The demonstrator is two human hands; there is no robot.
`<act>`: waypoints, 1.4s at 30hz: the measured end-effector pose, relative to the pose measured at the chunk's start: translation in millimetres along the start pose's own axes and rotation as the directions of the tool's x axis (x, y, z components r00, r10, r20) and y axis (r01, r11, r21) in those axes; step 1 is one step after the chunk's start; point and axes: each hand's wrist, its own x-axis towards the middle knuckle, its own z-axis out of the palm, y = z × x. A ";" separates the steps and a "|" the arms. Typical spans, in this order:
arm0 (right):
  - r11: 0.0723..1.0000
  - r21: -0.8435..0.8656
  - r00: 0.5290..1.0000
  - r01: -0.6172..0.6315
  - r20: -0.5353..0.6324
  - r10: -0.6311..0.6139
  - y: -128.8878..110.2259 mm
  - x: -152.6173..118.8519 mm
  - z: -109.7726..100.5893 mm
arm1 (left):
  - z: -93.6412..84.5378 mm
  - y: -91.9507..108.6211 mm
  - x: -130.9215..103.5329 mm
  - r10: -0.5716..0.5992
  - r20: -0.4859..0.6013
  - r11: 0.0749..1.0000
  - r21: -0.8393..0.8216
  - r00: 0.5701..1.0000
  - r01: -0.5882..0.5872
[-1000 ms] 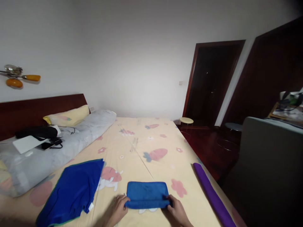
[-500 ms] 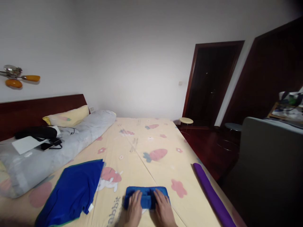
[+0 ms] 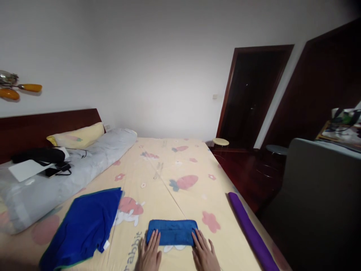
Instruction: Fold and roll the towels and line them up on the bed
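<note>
A folded blue cloth lies flat on the bed in front of me, a long rectangle with a crease running across it. My left hand rests on its left end, fingers stretched out and palm down. On the right end lie the fingertips of my right hand, its fingers spread. Neither hand grips the cloth. To the left, a larger royal-blue cloth with a green edge and a small white tag is spread out, somewhat rumpled.
A purple roll lies along the bed's right edge. Grey bedding at the left carries a phone, a white flat item and a black pouch. A round stool and a dark grey panel stand at the right.
Both hands have moved apart, from the middle of the folded blue cloth to its two ends. The cloth's middle now shows as one smooth strip. The view has shifted slightly.
</note>
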 end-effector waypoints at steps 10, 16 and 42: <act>0.987 0.120 0.985 0.105 0.125 -0.120 -73.8 36.0 25.4 | 11.7 60.7 33.7 0.031 0.017 1.000 -0.003 0.999 -0.031; 0.996 0.085 0.992 -0.012 0.124 0.002 -11.9 16.9 8.8 | -17.1 -0.5 14.4 0.042 0.066 0.999 0.021 0.997 -0.043; 0.873 0.115 0.866 -0.473 0.244 0.437 27.0 107.4 -6.1 | -13.9 -51.6 105.4 -0.518 0.252 0.735 -0.356 0.817 0.576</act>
